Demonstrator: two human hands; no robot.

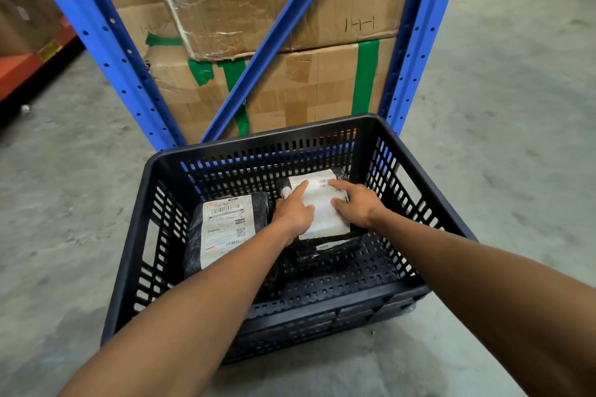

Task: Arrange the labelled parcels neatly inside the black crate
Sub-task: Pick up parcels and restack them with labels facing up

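The black slotted crate [135,235] stands on the concrete floor in front of me. Inside it, on the left, lies a black-wrapped parcel with a white label [225,229]. At the back right lies a second black parcel with a large white label [322,203]. Both my hands rest on that second parcel: my left hand [295,209] presses its left side with the index finger stretched out, and my right hand [358,203] lies flat on its right side, fingers spread. Under its near edge shows another black parcel [329,251].
A blue metal rack [106,42] with a diagonal brace stands right behind the crate, holding stacked cardboard boxes [290,90] with green tape. An orange shelf beam [19,71] is at the far left. Grey concrete floor [500,138] surrounds the crate.
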